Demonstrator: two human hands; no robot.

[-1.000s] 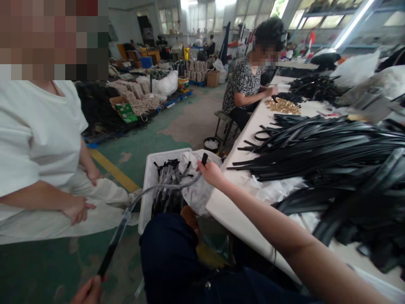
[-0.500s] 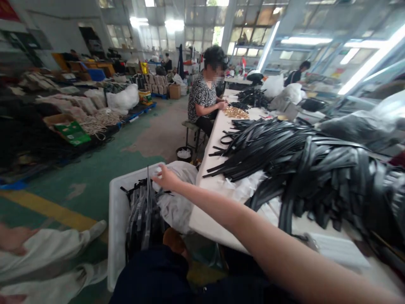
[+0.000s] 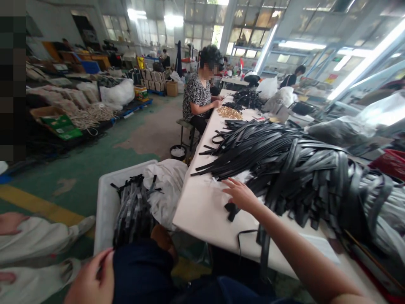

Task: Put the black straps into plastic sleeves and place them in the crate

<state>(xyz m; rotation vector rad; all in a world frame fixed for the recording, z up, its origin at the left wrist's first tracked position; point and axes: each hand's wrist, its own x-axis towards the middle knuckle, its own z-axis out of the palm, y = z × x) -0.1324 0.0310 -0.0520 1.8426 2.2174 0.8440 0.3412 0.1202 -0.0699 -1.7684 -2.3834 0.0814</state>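
Black straps (image 3: 268,156) lie heaped across the table (image 3: 193,207), their long axis running crosswise: the loose tips point toward the left edge, while the other part bends down toward the near edge, where one strap hangs over. The right hand (image 3: 238,194) is spread and grasps nothing, between the heap and the near-left corner; whether it touches a strap is unclear. The left hand (image 3: 91,278) curls beside the knee (image 3: 139,266); I cannot tell if it grips anything. Wrapped strips (image 3: 133,211) stretch lengthwise in the crate (image 3: 106,207), black tips toward its far edge.
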